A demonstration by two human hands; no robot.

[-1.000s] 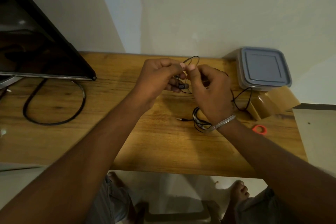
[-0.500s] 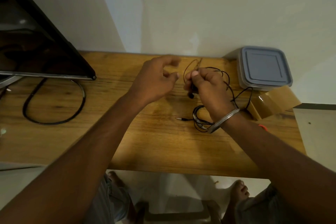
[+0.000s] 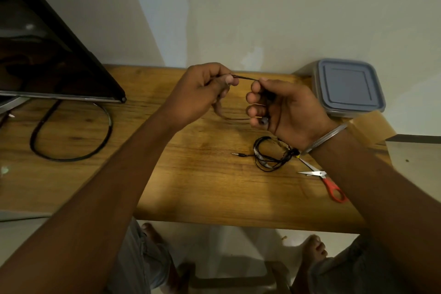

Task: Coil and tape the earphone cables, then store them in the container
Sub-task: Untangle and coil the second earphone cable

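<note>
Wooden table bears a coiled earphone. Left hand pinches the raised cable; right hand has its fingers curled round it.

The wooden table carries it all. Far right corner, a container sits with its grey lid on. Nearer, a coiled earphone lies flat, jack pointing left. Just right of it, red-handled scissors, blades apart. Over on the left, a black cable loops.

Wooden table against a pale wall — dark screen at left, light floor below.
</note>
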